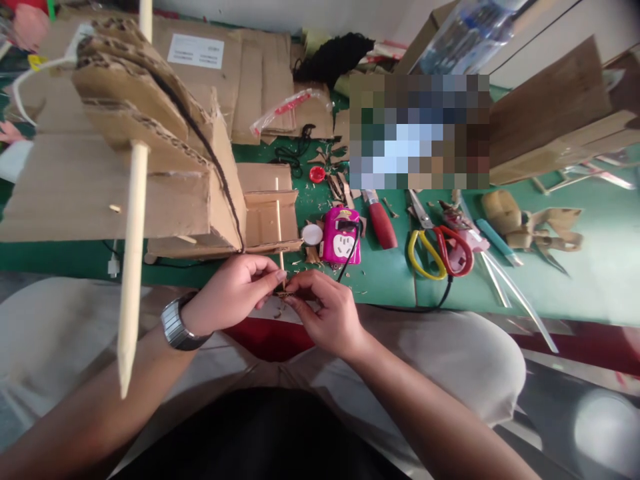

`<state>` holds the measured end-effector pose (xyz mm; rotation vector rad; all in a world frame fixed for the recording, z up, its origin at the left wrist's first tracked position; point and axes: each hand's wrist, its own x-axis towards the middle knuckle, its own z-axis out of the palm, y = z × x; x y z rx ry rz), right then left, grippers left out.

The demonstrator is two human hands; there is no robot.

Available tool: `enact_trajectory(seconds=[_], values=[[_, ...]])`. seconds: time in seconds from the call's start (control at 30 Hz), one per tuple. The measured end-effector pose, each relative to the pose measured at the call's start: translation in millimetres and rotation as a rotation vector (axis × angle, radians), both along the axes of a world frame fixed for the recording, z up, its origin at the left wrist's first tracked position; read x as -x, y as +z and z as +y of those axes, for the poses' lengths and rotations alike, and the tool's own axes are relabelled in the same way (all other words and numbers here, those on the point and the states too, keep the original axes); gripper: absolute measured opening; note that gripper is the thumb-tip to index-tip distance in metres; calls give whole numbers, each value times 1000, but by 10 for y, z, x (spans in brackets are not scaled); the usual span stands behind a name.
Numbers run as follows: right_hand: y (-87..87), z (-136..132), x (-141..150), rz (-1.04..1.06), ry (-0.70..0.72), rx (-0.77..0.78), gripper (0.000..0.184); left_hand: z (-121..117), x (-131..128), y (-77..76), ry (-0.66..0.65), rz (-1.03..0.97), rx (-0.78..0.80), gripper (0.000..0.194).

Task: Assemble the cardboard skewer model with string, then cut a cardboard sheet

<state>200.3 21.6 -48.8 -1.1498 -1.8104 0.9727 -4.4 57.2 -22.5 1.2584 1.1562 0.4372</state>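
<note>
At the table's near edge, my left hand (pixel 243 293) is closed, thumb and fingers pinched at the near end of a thin wooden stick (pixel 279 220). The stick runs through the walls of a small cardboard frame (pixel 265 213). My right hand (pixel 327 310) is closed too, pinching a small cardboard piece (pixel 285 294) at the stick's tip. Fingers partly hide where piece and stick meet. Left of my hands stands a larger cardboard structure (pixel 180 207) with a dark cord over its rounded layers. A thick pointed wooden rod (pixel 133 267) sticks out of it towards me.
On the green table (pixel 390 280) lie a pink power socket (pixel 343 237), a red-handled tool (pixel 383 225), scissors (pixel 440 250) with yellow and red handles, a white round cap (pixel 313 234) and cardboard scraps. A plastic bottle (pixel 463 40) and cardboard box (pixel 555 113) are at back right.
</note>
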Motion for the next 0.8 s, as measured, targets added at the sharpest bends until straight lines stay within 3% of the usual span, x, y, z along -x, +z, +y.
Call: enact_trajectory(seconds=[0.57, 0.8], values=[[-134, -38, 9, -4, -40, -236, 16, -23, 5, -28, -17, 20, -29, 42], [-112, -17, -30, 22, -1, -145, 19, 15, 8, -2, -21, 41, 16, 37]])
